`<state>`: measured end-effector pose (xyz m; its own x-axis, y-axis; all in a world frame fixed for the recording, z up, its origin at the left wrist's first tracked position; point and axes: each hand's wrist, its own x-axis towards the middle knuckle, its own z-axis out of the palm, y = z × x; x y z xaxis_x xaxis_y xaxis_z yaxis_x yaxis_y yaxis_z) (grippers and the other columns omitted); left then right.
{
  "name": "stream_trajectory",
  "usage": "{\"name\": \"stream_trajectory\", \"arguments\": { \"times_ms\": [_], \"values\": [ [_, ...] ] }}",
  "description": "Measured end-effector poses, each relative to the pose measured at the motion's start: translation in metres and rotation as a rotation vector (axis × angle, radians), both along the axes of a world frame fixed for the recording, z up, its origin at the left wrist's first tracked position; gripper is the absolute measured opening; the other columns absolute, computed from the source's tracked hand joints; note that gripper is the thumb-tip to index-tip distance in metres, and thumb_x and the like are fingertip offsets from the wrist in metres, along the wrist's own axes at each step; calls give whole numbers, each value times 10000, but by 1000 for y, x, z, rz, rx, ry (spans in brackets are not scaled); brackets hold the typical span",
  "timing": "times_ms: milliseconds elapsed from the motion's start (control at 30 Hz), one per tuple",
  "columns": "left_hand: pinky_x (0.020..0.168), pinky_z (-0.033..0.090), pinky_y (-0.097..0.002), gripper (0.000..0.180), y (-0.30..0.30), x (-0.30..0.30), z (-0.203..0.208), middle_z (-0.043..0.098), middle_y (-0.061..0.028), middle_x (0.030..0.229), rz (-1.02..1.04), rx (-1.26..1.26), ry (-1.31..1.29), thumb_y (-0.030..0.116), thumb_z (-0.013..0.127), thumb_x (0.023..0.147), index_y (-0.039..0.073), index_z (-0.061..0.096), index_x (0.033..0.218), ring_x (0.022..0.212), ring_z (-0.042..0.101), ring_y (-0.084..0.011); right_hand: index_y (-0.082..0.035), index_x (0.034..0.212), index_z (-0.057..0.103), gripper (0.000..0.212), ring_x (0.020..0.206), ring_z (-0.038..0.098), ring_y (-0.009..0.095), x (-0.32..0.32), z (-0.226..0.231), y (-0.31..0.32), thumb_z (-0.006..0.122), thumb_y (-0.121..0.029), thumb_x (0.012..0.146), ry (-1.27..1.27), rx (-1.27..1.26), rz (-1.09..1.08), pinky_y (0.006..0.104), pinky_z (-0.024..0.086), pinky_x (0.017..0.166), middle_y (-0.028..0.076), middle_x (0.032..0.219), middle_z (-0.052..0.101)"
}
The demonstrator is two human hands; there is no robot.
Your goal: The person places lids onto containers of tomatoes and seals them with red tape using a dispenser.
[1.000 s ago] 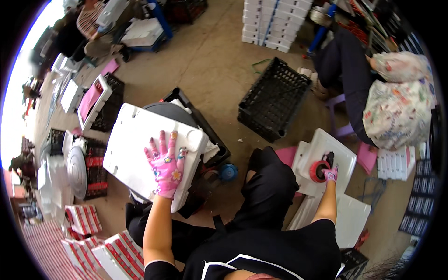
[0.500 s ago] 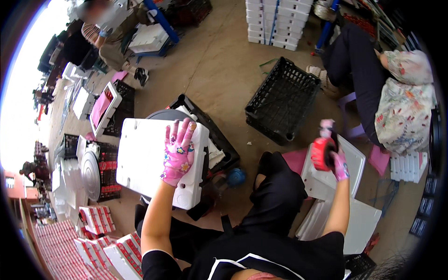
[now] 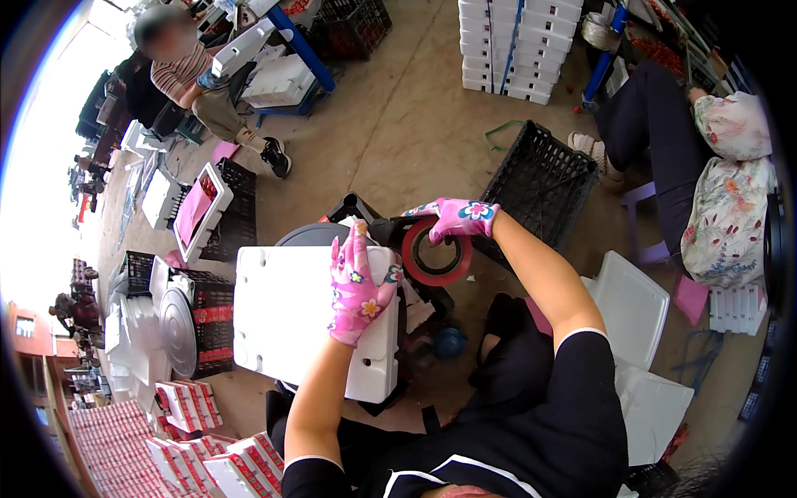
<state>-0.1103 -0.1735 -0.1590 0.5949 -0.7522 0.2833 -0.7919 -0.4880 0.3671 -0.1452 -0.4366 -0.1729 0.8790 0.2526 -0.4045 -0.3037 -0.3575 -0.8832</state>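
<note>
In front of me a white foam box rests on a round grey surface. My left hand, in a pink flowered glove, lies on the box near its right side, fingers stretched out. My right hand, gloved alike, grips a black tape dispenser with a roll of red tape. The dispenser's front is beside the box's far right corner; whether tape touches the box I cannot make out.
A black plastic crate stands ahead to the right, near a seated person. White foam lids lie at my right. Strapped white boxes are stacked at the back. Red-and-white cartons fill the near left; another person sits far left.
My right hand has swung the tape dispenser from the right side over to the box's far right corner. My left hand still lies on the box. The whole view has shifted slightly.
</note>
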Motion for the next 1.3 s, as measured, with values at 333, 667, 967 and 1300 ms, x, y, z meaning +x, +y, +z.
{"name": "stream_trajectory", "arguments": {
  "times_ms": [333,667,967,1300],
  "values": [
    [1108,280,-517,968,-5,11,-8,459,-253,1389,47,89,-13,401,730,715,-68,311,1451,1237,441,-440,-96,1149,704,440,761,604,132,35,-10,-22,701,-138,711,69,20,188,295,493,691,22,891,705],
    [1127,252,-484,1047,-8,12,-3,508,-186,1401,65,189,41,361,751,716,-25,203,1520,1271,437,-388,-113,1318,615,610,820,636,113,52,-22,-19,740,-124,721,100,9,254,279,517,767,40,983,729],
    [1137,227,-501,1023,-10,13,-1,588,-142,1202,61,189,-12,378,735,710,-37,239,1503,1232,455,-373,-97,1391,540,705,769,602,95,25,-30,-13,743,-128,717,46,117,160,264,506,744,43,941,714],
    [1063,289,-500,1020,-10,19,-2,586,-134,1098,89,261,-62,428,758,690,-36,303,1477,1106,489,-344,-116,1436,491,761,732,593,59,21,-38,-11,748,-115,719,2,195,126,258,510,695,10,871,701]
  ]
}}
